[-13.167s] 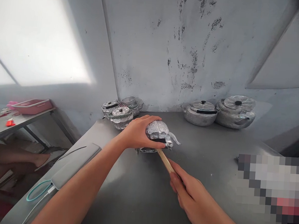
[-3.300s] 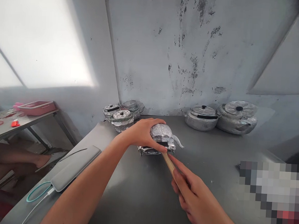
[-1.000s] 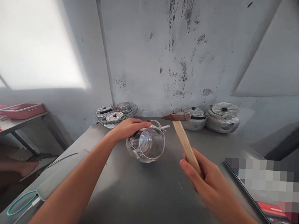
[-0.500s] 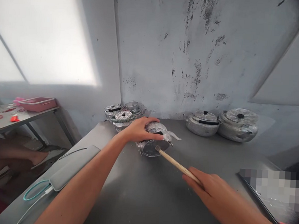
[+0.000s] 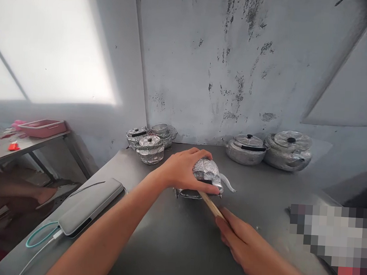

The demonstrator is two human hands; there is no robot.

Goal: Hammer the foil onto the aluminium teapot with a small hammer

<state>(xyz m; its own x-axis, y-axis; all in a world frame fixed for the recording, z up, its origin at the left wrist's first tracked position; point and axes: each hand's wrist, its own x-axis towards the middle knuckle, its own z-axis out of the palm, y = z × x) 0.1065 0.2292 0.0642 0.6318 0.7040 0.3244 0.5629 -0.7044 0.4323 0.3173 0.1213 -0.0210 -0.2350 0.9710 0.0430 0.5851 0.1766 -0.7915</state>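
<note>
A silvery metal pot (image 5: 207,169) with a curved spout pointing right is tilted over the grey table. My left hand (image 5: 186,169) grips it from the left, the thumb lying across its front near a black part. My right hand (image 5: 235,234) is closed round a light wooden stick (image 5: 212,206). The stick's far end is hidden under my left thumb, at the pot's dark lower edge. Whether that end is inside the pot, I cannot tell.
Small metal pots (image 5: 150,150) stand behind on the left, two larger ones (image 5: 246,150) by the wall. A grey pouch (image 5: 90,206) with cables lies left. A pink basket (image 5: 44,128) sits on a side table (image 5: 30,144); a person's leg (image 5: 21,187) shows below.
The pot in my left hand has moved right and tipped, so its round dark face is now mostly hidden. The stick's squared end has gone out of sight, and my right hand is lower.
</note>
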